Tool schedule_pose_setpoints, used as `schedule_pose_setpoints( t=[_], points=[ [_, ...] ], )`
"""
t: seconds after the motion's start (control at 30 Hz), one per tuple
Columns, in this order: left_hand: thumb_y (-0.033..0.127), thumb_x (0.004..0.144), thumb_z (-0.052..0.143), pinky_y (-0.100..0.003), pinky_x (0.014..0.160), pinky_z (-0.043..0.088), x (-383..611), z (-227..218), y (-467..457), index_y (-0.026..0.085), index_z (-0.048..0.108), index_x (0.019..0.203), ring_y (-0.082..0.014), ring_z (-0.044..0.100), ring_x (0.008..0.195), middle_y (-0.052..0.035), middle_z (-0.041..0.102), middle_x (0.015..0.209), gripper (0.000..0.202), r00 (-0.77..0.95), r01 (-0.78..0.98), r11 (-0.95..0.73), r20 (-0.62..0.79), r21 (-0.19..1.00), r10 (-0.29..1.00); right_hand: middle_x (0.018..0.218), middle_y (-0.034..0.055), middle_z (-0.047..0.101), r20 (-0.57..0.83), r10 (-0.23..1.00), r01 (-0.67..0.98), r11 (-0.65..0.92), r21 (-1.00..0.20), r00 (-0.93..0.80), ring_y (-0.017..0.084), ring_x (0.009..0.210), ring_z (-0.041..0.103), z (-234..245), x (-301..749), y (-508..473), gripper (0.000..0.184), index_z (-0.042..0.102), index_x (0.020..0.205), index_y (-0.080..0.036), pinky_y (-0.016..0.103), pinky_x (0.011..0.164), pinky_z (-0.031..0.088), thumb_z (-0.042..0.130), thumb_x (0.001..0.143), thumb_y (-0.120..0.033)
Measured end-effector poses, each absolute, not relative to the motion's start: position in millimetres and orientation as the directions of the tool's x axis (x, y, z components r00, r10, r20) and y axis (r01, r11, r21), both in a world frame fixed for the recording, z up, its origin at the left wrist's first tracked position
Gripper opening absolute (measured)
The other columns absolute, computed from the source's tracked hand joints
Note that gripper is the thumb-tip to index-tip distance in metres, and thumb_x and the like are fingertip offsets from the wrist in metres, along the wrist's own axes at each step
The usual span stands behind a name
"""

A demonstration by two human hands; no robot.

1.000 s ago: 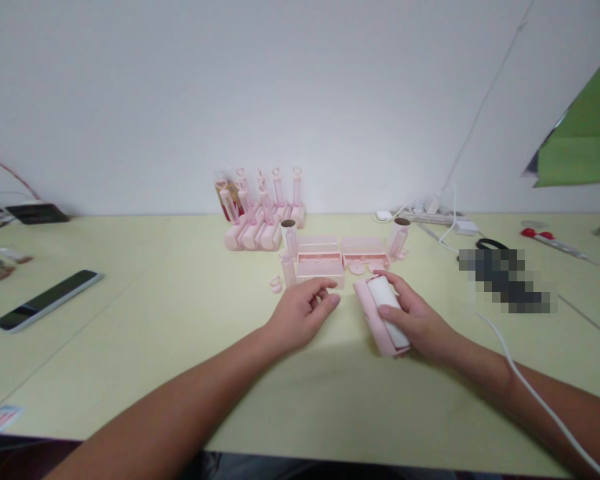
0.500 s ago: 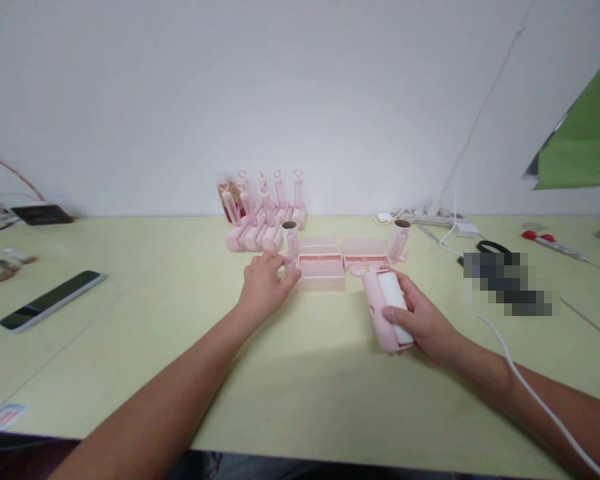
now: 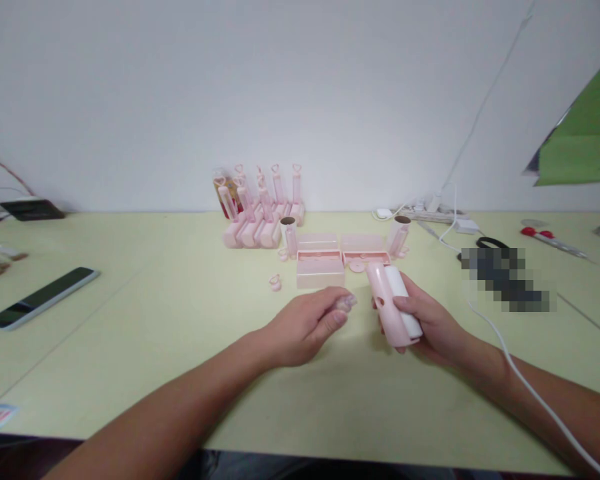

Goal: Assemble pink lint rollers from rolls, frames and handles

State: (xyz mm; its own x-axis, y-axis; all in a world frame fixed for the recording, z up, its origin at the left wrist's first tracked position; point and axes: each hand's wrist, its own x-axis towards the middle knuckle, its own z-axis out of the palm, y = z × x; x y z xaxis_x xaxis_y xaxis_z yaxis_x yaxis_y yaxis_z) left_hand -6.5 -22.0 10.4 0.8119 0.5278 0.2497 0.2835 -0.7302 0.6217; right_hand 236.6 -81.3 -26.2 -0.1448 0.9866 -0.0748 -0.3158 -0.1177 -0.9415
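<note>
My right hand [image 3: 425,320] is wrapped round a pink curved case [image 3: 391,313] with a white roll [image 3: 404,300] in it, tilted above the table. To the left of it, my left hand [image 3: 305,327] pinches a small translucent piece [image 3: 347,304] between thumb and fingers; its exact kind is unclear. A small pink piece with a heart-shaped loop [image 3: 275,284] lies left of the open pink boxes [image 3: 321,273]. White rolls with brown cores stand at both sides of the boxes, the left roll [image 3: 287,233] and the right roll [image 3: 400,233], pink handle parts beside them.
Several pink rollers with upright heart-loop handles [image 3: 253,233] stand in rows by the wall. A phone-like device [image 3: 45,298] lies at the left. On the right are a white cable [image 3: 510,363], a power strip [image 3: 435,215], a black band [image 3: 493,244] and a red-ended tool [image 3: 555,241].
My left hand has moved right and nearer, away from the left roll, with a small translucent piece in its fingers. The pink case has turned slightly in my right hand.
</note>
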Motion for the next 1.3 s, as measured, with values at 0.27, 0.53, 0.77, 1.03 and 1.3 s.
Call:
schedule_pose_setpoints(
  t=[0.27,0.53,0.77,1.03,1.3],
  points=[
    [0.048,0.101,0.030,-0.026,0.067,0.041,2,5,-28,0.016,0.052,0.105,-0.0144,0.051,0.069,-0.0012,0.055,0.077,0.039,0.877,0.310,-0.636,0.045,0.707,0.478,0.096,0.0015,0.058,0.043,0.991,-0.202,0.017,-0.979,-0.124,0.014,0.070,0.053,-39,237,-82,0.068,0.040,0.137,-0.029,0.019,0.053,0.042,0.073,0.078,-0.037],
    [0.047,0.101,0.033,-0.027,0.069,0.043,3,2,-27,0.017,0.057,0.108,-0.0156,0.056,0.073,-0.0038,0.062,0.084,0.039,0.869,0.349,-0.655,0.029,0.670,0.493,0.107,0.0042,0.057,0.080,0.983,-0.057,0.071,-0.996,-0.166,0.018,0.081,0.052,-42,236,-84,0.079,0.029,0.144,-0.029,0.026,0.064,0.044,0.073,0.079,-0.040],
    [0.045,0.099,0.039,-0.026,0.065,0.041,6,3,-28,0.017,0.059,0.111,-0.0156,0.057,0.069,-0.0042,0.065,0.082,0.037,0.849,0.418,-0.691,0.017,0.590,0.528,0.107,0.0055,0.057,0.083,0.984,0.017,0.087,-0.996,-0.157,0.020,0.083,0.054,-41,234,-86,0.079,0.026,0.145,-0.028,0.029,0.068,0.046,0.071,0.080,-0.041],
    [0.044,0.099,0.040,-0.026,0.067,0.041,7,1,-29,0.018,0.061,0.112,-0.0163,0.059,0.073,-0.0054,0.067,0.088,0.036,0.832,0.448,-0.692,0.018,0.565,0.554,0.116,0.0069,0.056,0.094,0.985,0.089,0.108,-0.990,-0.144,0.021,0.087,0.055,-41,232,-85,0.076,0.026,0.144,-0.027,0.032,0.074,0.047,0.068,0.081,-0.040],
    [0.043,0.098,0.042,-0.024,0.062,0.038,8,5,-31,0.017,0.063,0.103,-0.0143,0.056,0.066,-0.0035,0.065,0.078,0.033,0.829,0.466,-0.699,0.008,0.542,0.559,0.116,0.0066,0.053,0.104,0.982,0.179,0.131,-0.975,-0.156,0.022,0.092,0.055,-38,228,-89,0.071,0.026,0.143,-0.026,0.035,0.082,0.046,0.063,0.085,-0.042]
  ],
)
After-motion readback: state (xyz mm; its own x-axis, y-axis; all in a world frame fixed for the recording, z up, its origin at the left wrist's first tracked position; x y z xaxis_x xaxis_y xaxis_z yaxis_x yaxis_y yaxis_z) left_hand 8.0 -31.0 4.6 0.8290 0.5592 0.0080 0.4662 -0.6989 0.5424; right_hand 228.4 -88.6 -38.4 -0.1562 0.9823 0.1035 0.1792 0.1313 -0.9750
